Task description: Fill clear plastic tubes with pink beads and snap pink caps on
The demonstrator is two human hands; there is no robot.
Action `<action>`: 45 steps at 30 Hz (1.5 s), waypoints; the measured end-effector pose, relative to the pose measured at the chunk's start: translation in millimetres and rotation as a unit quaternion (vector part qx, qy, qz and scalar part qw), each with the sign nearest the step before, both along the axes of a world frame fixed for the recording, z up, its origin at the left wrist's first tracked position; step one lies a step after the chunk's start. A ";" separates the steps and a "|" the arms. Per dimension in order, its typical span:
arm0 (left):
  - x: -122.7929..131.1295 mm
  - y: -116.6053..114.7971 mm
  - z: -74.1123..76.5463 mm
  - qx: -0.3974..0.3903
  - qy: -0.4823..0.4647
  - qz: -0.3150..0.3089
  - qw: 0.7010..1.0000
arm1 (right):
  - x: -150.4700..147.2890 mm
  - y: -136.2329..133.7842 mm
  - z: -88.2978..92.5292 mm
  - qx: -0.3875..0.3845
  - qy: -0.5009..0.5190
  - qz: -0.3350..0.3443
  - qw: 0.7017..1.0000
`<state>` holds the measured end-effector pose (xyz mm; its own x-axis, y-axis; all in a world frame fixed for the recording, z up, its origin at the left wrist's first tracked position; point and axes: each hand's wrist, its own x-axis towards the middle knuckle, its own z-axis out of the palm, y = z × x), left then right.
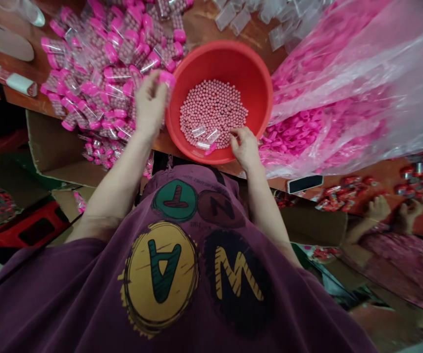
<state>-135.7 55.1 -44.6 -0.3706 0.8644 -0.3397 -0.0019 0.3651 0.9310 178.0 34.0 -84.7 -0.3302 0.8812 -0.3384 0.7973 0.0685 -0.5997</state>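
A red plastic bowl holds a layer of small pink beads. Several clear little containers and a pink cap lie on the beads near its front side. At the bowl's left rim, my left hand is closed on a pink-capped container, with the cap showing beyond the fingers. My right hand reaches over the front right rim, its fingers curled down at the beads; what they hold, if anything, is hidden.
Left of the bowl is a large heap of bead-filled, pink-capped containers, with a cardboard box below. A clear plastic bag of pink caps lies right. Empty clear containers sit behind. A phone and another person's hands are at right.
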 end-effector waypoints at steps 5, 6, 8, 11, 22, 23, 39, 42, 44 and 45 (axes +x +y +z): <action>-23.4 15.9 7.0 0.022 0.257 0.006 0.966 | -32.5 8.3 10.2 -0.062 -0.145 0.129 0.979; -11.3 11.6 4.7 0.006 0.259 -0.029 0.965 | -41.8 6.6 12.6 -0.074 -0.166 0.144 0.973; 22.5 -3.1 -2.3 -0.050 0.232 -0.169 0.957 | -56.0 1.7 16.2 -0.095 -0.189 0.178 0.961; 74.5 -29.6 -11.5 -0.160 0.232 -0.449 0.848 | -62.8 -4.2 18.5 -0.120 -0.215 0.213 0.946; 98.5 -33.2 -18.2 -0.215 0.309 -0.627 0.682 | -48.5 -6.1 20.0 -0.144 -0.221 0.181 0.947; 99.0 -33.0 -19.6 -0.214 0.317 -0.626 0.679 | -49.9 -6.3 20.1 -0.115 -0.229 0.158 0.954; 62.2 -32.3 -15.5 -0.097 0.434 -0.499 0.744 | -49.8 32.4 -1.1 -0.095 -0.181 0.252 0.946; 59.8 -39.4 -26.0 -0.074 0.397 -0.480 0.779 | -46.8 50.8 -3.2 -0.086 -0.169 0.200 0.961; 60.1 -43.7 -34.2 -0.050 0.385 -0.439 0.810 | -44.2 69.3 -6.6 -0.050 -0.189 0.139 0.971; 60.4 -45.7 -38.7 -0.035 0.385 -0.419 0.822 | -43.6 79.5 -9.1 -0.030 -0.204 0.110 0.972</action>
<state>-75.3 9.4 -83.3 0.2157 0.9139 -0.3438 0.8571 -0.0085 0.5150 134.3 113.5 -93.8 -0.3358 0.7792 -0.5292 0.9398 0.2392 -0.2441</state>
